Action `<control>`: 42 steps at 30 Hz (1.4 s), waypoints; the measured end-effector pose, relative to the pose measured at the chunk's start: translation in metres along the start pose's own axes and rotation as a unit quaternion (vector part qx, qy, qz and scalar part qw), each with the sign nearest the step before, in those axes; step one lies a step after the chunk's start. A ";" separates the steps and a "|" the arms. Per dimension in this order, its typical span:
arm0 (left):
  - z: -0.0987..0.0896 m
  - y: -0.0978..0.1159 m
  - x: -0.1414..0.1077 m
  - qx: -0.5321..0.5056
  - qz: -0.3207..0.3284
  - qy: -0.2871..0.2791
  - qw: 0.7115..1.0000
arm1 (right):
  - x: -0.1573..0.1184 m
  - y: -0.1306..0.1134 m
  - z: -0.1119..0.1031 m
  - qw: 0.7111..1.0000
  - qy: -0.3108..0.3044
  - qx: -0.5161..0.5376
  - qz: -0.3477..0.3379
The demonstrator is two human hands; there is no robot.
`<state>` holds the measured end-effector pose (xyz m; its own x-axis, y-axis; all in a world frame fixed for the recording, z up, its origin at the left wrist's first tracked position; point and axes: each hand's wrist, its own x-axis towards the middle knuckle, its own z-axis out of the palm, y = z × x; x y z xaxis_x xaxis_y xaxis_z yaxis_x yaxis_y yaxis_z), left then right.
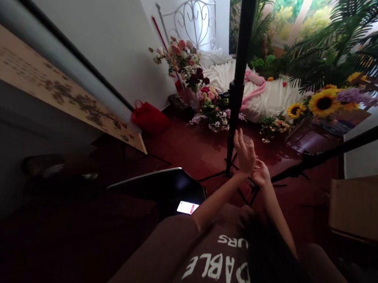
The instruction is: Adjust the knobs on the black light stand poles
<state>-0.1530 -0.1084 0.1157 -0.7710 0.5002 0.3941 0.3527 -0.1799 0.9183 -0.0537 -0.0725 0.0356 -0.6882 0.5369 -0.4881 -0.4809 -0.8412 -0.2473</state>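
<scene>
My left hand [245,152] is raised in front of me, its fingers stretched upward and apart with nothing in them. Close behind its fingertips stands a black upright pole [237,93]; I cannot tell whether they touch. My right hand [261,173] is at the left wrist, its fingers curled together against it. Whether those fingers pinch something small there is too fine to make out. Below my left forearm, a lit phone [187,207] lies near a dark, flat panel with a pale edge [159,180].
A second black pole [339,149] slants in from the right. Artificial flowers [185,60], sunflowers [323,102] and palm leaves surround a white-draped bed [277,96]. A red bag [150,117] rests on the dark red floor [182,145]. A cardboard box [362,205] stands at right.
</scene>
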 end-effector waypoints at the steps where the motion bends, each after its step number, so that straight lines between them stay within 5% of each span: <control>1: 0.005 -0.004 -0.009 -0.001 0.004 -0.023 1.000 | -0.010 -0.005 -0.009 1.000 0.016 0.005 -0.019; 8: 0.054 -0.021 -0.054 -0.045 -0.004 -0.219 0.975 | -0.076 -0.040 -0.065 0.976 0.138 -0.014 -0.170; 14: 0.107 -0.034 -0.084 -0.105 0.060 -0.391 0.912 | -0.120 -0.078 -0.076 0.955 0.155 -0.033 -0.250; 20: 0.149 -0.048 -0.103 -0.098 0.071 -0.443 0.889 | -0.126 -0.112 -0.070 0.895 0.254 -0.248 -0.272; 30: 0.161 -0.054 -0.107 -0.054 0.064 -0.448 0.890 | -0.131 -0.134 -0.081 0.824 0.212 -0.442 -0.284; 33: 0.161 -0.054 -0.106 -0.061 0.062 -0.447 0.890 | -0.134 -0.136 -0.085 0.753 0.210 -0.514 -0.352; 38: 0.160 -0.051 -0.105 -0.065 0.059 -0.455 0.886 | -0.138 -0.138 -0.087 0.536 0.258 -0.656 -0.464; 40: 0.159 -0.050 -0.104 -0.067 0.058 -0.453 0.887 | -0.140 -0.135 -0.083 0.488 0.272 -0.677 -0.479; 42: 0.158 -0.049 -0.105 -0.069 0.058 -0.450 0.888 | -0.140 -0.129 -0.077 0.470 0.279 -0.673 -0.498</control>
<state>-0.0057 -0.0180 0.0237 0.0241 0.9351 0.3535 0.2848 -0.3453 0.8942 0.1467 -0.0440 0.0716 -0.0557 0.9232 0.3803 0.6250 0.3293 -0.7078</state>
